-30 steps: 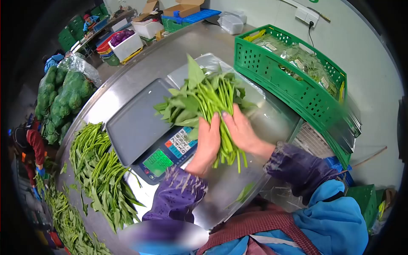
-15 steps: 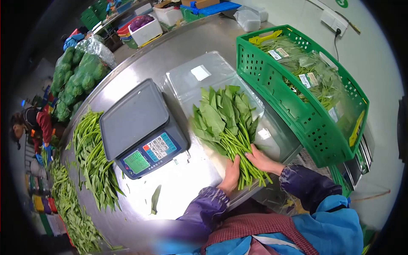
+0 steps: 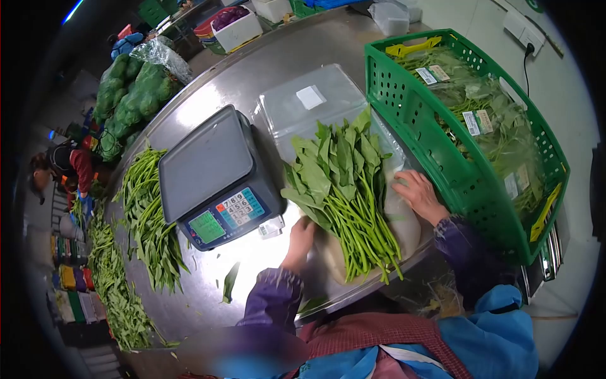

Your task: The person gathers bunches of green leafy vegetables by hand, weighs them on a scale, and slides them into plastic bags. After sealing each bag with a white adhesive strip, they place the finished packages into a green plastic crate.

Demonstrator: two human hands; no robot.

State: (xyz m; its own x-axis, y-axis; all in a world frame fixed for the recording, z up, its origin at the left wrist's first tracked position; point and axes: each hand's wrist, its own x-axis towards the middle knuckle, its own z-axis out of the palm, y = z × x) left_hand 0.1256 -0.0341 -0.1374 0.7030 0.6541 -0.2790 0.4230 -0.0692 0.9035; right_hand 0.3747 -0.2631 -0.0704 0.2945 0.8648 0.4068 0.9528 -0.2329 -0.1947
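Observation:
A bunch of leafy green stems [image 3: 353, 189] lies on clear plastic bags [image 3: 404, 230], leaves pointing away from me and cut ends toward me. My left hand [image 3: 299, 245] is at the left side of the bunch, beside the lower leaves and the bag's edge; its fingertips are largely hidden. On the other side, my right hand [image 3: 421, 197] rests at the bag's right edge, fingers bent and slightly apart, clear of the stems. Just left of the bags stands a grey digital scale [image 3: 205, 164] with a bare pan and lit display.
A green crate [image 3: 410, 129] of bagged, labelled greens stands at the right. Loose greens [image 3: 148, 221] cover the metal table's [image 3: 303, 47] left side, with a single leaf [image 3: 230, 282] near the scale. Net sacks of round green vegetables [image 3: 136, 95] and a person [image 3: 79, 167] are beyond.
Both hands have come off the stems and moved apart, the left toward the scale, the right up to the bag's right edge. The stems now lie more spread out.

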